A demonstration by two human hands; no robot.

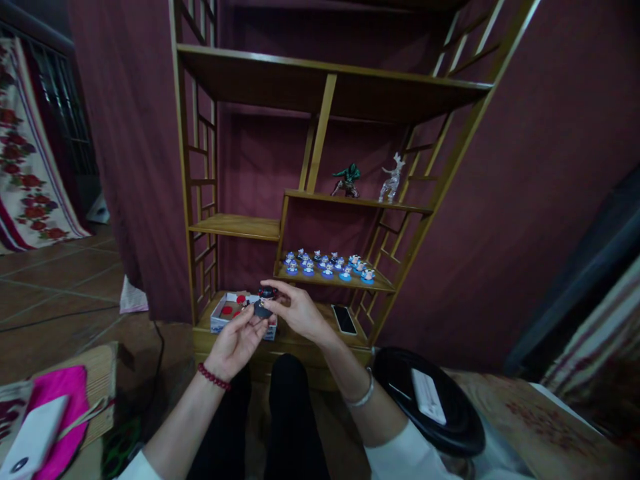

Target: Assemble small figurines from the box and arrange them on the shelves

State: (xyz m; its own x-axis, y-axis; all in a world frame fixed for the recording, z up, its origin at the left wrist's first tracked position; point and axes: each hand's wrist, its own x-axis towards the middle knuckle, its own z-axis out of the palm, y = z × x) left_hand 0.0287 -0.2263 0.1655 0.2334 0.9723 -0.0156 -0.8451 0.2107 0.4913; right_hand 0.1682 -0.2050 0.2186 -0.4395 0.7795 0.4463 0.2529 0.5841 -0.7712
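Observation:
Between both hands is a small black figurine (267, 293) with a touch of red on its head and a dark round base. My left hand (239, 339) pinches the base from below and the left. From the right, my right hand (299, 311) closes its thumb and fingers about the head and side. Just behind the hands stands a shallow white box (219, 325) with red round pieces in it; my hands hide part of it. On the shelf above my right hand, several small blue and white figurines (327, 269) are lined up in rows.
The wooden shelf unit (235, 227) fills the middle. Higher up stand a green figure (349, 180) and a clear figure (392, 178). A phone (344, 319) lies on the bottom board. At the right is a black round lid (450, 413); at the lower left, a pink cloth (70, 393).

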